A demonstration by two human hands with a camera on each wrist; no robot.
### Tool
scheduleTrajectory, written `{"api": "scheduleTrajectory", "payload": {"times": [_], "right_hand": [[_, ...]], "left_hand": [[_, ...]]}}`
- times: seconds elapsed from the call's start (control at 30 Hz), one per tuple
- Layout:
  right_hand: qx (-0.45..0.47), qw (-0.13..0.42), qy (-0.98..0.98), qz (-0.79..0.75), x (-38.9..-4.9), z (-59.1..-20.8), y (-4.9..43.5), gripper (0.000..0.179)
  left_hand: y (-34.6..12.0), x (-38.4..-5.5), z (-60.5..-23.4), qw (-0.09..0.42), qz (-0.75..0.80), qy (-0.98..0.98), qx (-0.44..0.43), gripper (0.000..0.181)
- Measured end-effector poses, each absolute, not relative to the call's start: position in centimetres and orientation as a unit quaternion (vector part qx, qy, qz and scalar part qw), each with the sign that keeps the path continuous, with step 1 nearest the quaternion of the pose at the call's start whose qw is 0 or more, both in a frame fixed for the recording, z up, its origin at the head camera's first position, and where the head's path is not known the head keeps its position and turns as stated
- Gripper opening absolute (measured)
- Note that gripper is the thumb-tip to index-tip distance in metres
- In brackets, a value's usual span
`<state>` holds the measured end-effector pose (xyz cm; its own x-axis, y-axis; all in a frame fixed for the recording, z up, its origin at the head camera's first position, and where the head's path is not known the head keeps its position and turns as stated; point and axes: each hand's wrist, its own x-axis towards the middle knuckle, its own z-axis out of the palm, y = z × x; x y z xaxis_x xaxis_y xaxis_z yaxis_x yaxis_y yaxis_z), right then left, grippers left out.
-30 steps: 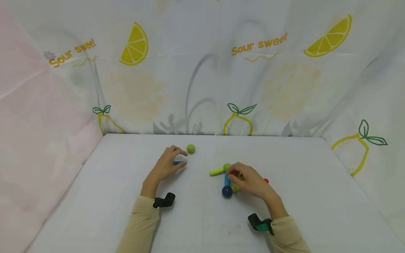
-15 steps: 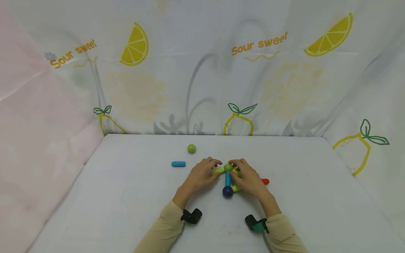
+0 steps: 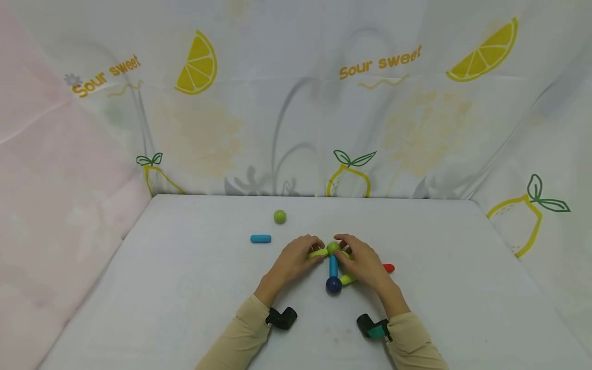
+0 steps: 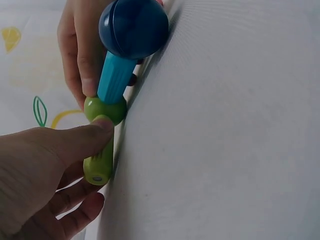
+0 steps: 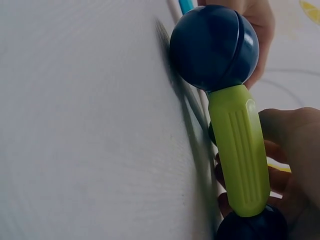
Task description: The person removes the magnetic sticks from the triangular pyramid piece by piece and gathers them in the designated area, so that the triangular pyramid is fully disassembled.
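My left hand pinches a lime-green magnetic building rod, thumb on top and fingers beneath; a silvery disc shows at its free end. That rod meets a green ball. Fingers of my right hand curl at the ball's other side, one fingertip right on it. From the ball a blue rod runs to a navy ball. Another lime-green rod joins this navy ball to a second navy ball, in the right wrist view. My right hand partly hides the structure.
A loose blue rod and a loose green ball lie on the white table, left of and beyond the hands. A red rod sticks out beyond my right hand. A printed cloth hangs behind the table.
My left hand has left the loose blue rod, moved right and taken hold of the lime-green rod by the green ball. My right hand has stayed at the structure, which has shifted slightly nearer.
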<state>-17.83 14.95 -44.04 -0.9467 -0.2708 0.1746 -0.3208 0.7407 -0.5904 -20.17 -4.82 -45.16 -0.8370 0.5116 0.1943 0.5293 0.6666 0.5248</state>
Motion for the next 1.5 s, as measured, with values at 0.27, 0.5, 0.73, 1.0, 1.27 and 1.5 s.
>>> {"api": "scheduleTrajectory", "payload": {"times": [0.27, 0.5, 0.73, 1.0, 1.27, 1.5], "right_hand": [[0.177, 0.030, -0.927, 0.330, -17.9, -44.1, 15.2, 0.032], [0.180, 0.022, -0.927, 0.329, -17.9, -44.1, 15.1, 0.032], [0.168, 0.024, -0.927, 0.336, -17.9, -44.0, 14.9, 0.032], [0.154, 0.009, -0.930, 0.334, -18.0, -44.3, 15.1, 0.032], [0.121, -0.008, -0.935, 0.334, -18.2, -44.4, 15.7, 0.024], [0.108, -0.024, -0.932, 0.346, -18.0, -44.3, 15.9, 0.020]], "left_hand": [[-5.3, -20.4, -44.6, 0.033, -0.289, -0.907, -0.305, 0.021], [-5.9, -20.7, -44.1, 0.023, -0.279, -0.904, -0.323, 0.019], [-8.4, -21.1, -43.5, -0.003, -0.289, -0.904, -0.315, 0.015], [-12.7, -21.5, -43.2, 0.007, -0.330, -0.900, -0.286, 0.017], [-15.9, -21.8, -43.1, 0.022, -0.344, -0.905, -0.249, 0.019], [-17.9, -21.8, -43.5, 0.037, -0.358, -0.901, -0.244, 0.016]]}}
